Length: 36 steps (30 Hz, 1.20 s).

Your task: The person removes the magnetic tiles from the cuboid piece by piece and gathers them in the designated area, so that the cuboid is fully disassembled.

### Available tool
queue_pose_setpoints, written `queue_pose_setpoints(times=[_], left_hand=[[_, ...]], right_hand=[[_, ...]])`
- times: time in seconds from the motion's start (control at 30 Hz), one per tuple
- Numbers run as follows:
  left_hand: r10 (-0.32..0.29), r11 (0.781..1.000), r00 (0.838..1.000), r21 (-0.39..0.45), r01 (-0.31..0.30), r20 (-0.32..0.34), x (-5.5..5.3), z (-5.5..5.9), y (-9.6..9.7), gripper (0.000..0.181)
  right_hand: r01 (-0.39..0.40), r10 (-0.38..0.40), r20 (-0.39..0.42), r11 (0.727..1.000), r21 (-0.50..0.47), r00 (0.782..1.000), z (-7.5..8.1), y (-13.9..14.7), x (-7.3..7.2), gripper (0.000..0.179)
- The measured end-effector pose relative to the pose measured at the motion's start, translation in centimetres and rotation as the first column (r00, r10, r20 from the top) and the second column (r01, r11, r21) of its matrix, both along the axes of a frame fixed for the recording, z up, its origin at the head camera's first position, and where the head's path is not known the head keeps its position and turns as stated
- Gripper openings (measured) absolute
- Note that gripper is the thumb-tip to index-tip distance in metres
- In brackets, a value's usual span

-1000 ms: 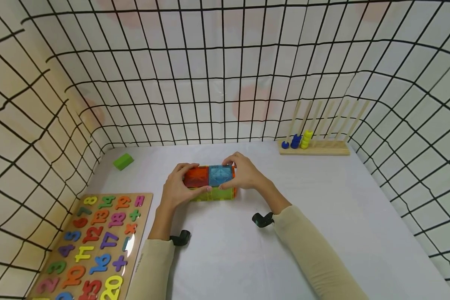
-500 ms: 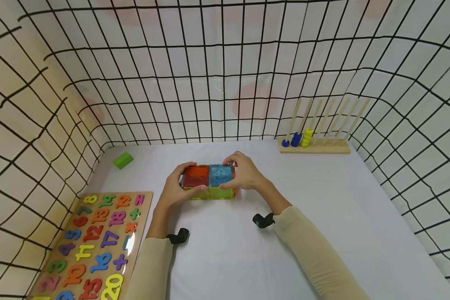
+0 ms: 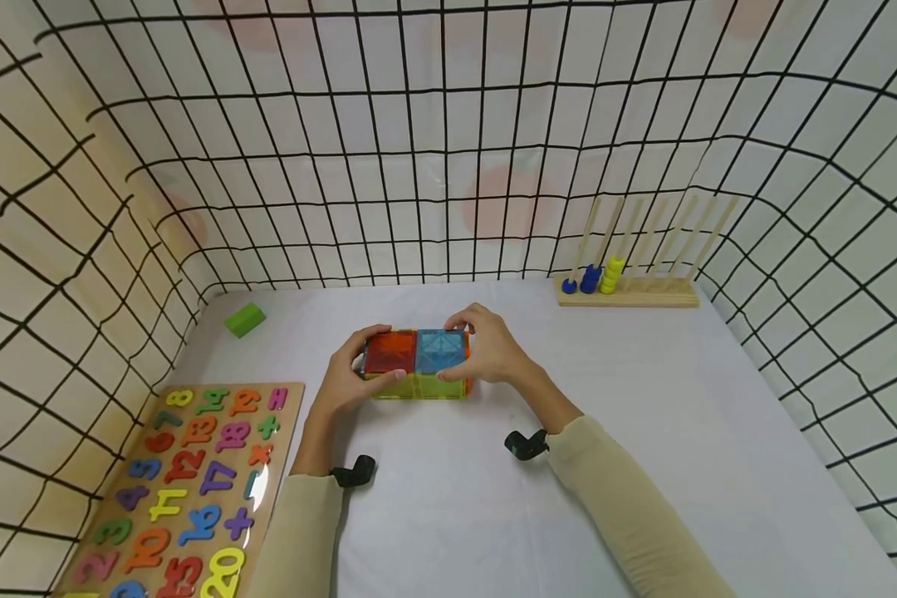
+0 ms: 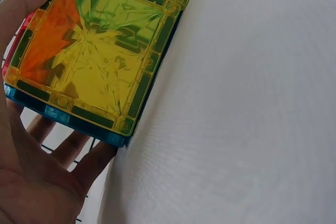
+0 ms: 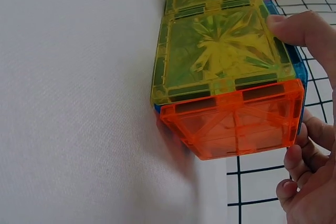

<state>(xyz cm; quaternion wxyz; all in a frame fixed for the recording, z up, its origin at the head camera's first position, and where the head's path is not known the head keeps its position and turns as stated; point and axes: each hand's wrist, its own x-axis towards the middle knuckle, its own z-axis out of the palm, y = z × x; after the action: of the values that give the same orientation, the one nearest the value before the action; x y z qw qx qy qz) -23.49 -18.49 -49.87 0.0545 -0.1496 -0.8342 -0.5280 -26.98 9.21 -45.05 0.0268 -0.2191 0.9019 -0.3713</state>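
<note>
Left fingers (image 4: 95, 164) now further left on box (image 3: 417, 365)

Black grid (image 3: 444, 90), pale walls (image 3: 463, 120) behind, white tabletop (image 3: 448, 507) below.

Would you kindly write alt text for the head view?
Left hand and right hand hold a box of translucent tiles at a white table. A number board lies left, a green block beyond it, and a bead frame stands back right, before black mesh.

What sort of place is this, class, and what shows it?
Probably a play or learning table, judging by the number board, bead rack and coloured tile box.
</note>
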Motion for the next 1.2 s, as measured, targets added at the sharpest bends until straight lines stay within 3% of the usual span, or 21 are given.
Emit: queue_pose_setpoints(times=[0.23, 0.47, 0.77, 0.97, 1.2], left_hand=[[-0.002, 1.000, 1.000, 0.005, 0.002, 0.015, 0.0, 0.1, -0.1, 0.073], [-0.001, 1.000, 1.000, 0.013, 0.001, 0.019, -0.1, 0.1, -0.1, 0.072], [-0.003, 1.000, 0.998, 0.001, 0.003, 0.067, -0.1, -0.1, -0.3, 0.074], [-0.009, 1.000, 0.995, -0.009, 0.009, 0.095, 0.0, -0.2, -0.4, 0.083], [0.010, 1.000, 0.992, -0.026, -0.007, 0.128, 0.1, 0.1, -0.1, 0.085]], right_hand=[[0.015, -0.015, -0.021, 1.000, 0.010, 1.000, 0.1, -0.1, 0.2, 0.072], [-0.007, 0.001, -0.097, 0.998, -0.056, 0.995, 0.2, 0.1, 0.3, 0.075], [-0.024, 0.002, -0.114, 0.982, -0.190, 0.993, 0.6, 1.7, 0.1, 0.067], [-0.015, -0.004, -0.117, 0.987, -0.159, 0.993, 1.0, 3.9, -0.4, 0.069], [0.048, -0.054, -0.072, 0.994, -0.093, 0.996, 1.0, 6.7, -0.9, 0.067]])
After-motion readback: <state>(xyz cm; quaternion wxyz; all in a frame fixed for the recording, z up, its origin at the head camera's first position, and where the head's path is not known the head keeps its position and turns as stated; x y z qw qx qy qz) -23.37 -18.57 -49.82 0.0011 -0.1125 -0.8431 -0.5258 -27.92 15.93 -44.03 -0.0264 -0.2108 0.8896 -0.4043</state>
